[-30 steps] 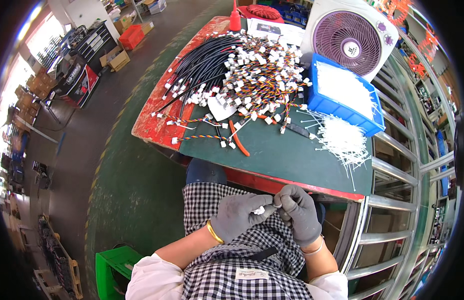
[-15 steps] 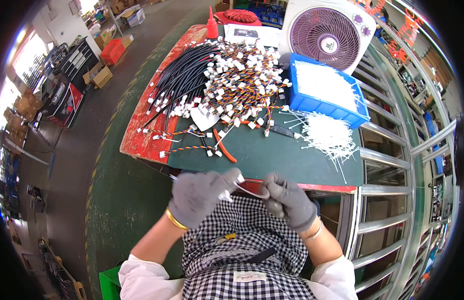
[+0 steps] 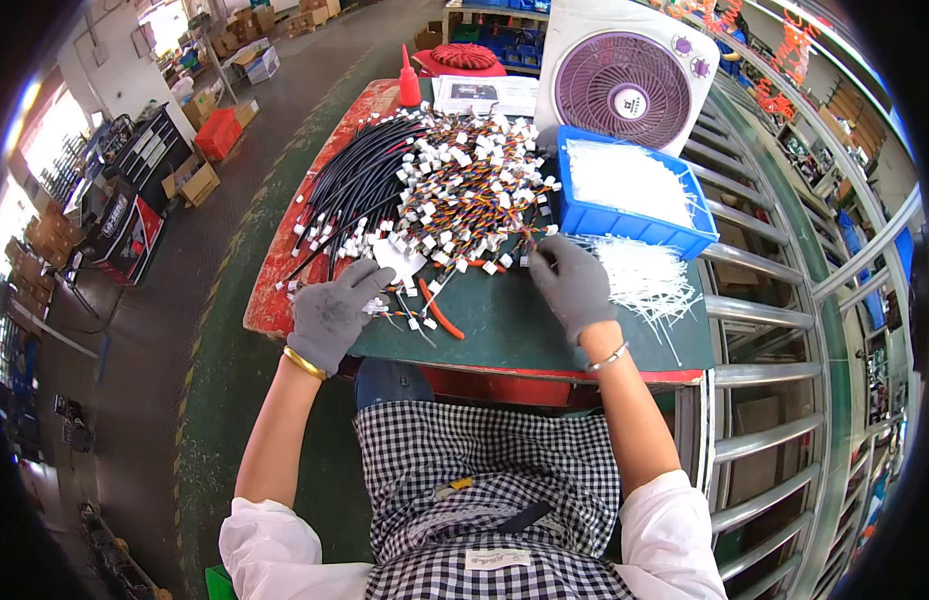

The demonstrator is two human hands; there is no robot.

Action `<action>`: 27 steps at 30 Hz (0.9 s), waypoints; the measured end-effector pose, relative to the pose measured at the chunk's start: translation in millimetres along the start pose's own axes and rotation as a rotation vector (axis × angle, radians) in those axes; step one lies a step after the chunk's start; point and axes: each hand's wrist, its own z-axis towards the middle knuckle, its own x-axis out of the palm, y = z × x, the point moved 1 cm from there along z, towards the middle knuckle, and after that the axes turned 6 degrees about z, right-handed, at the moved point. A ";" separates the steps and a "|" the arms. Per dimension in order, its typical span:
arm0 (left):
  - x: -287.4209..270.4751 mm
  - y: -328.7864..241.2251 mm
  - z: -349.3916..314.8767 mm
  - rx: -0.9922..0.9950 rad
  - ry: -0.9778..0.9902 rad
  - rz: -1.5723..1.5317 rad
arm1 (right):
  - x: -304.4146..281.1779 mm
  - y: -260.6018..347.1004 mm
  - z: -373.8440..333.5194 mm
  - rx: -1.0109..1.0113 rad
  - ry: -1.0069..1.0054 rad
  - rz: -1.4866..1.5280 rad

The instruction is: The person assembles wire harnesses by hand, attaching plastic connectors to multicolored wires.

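Observation:
A grey glove covers each hand. My left hand (image 3: 335, 312) lies over the left front of the bench, fingers stretched and apart beside a few short wire harnesses (image 3: 413, 318) with white connectors; its palm hides part of them. At the right edge of the multicoloured wire harness pile (image 3: 475, 190), my right hand (image 3: 575, 288) has thumb and fingertips closed at a harness end. The fingertips partly cover that spot. Orange-handled pliers (image 3: 441, 310) lie between my hands. White cable ties (image 3: 653, 285) are heaped just right of my right hand.
Black cables (image 3: 357, 165) lie left of the harness pile. A blue bin (image 3: 635, 228) of white ties stands at the right, before a purple-grilled fan (image 3: 625, 90). Behind the pile are a red bottle (image 3: 410, 85) and papers (image 3: 485, 95). A roller conveyor (image 3: 765, 375) runs along the right.
Both hands have moved forward from above my lap onto the bench and farther apart. The thin white strip that stretched between them no longer shows. The view has shifted slightly.

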 end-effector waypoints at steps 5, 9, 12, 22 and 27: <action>-2.1 -10.3 -13.5 -0.059 -0.161 -0.064 | -38.6 23.2 -30.3 0.188 -0.260 0.696; -16.4 -53.5 -14.3 -0.068 -0.322 -0.234 | -52.5 9.7 -75.3 0.135 -0.229 0.681; -40.6 -100.1 -14.5 0.112 -0.312 -0.456 | -64.0 9.1 -105.0 0.048 0.015 0.609; 13.0 -179.2 -28.8 -0.204 0.852 -1.548 | -65.4 21.6 -137.6 -0.327 0.337 0.208; 19.8 -183.4 -41.4 -0.394 0.928 -1.665 | -60.5 13.1 -140.0 -0.309 0.420 0.253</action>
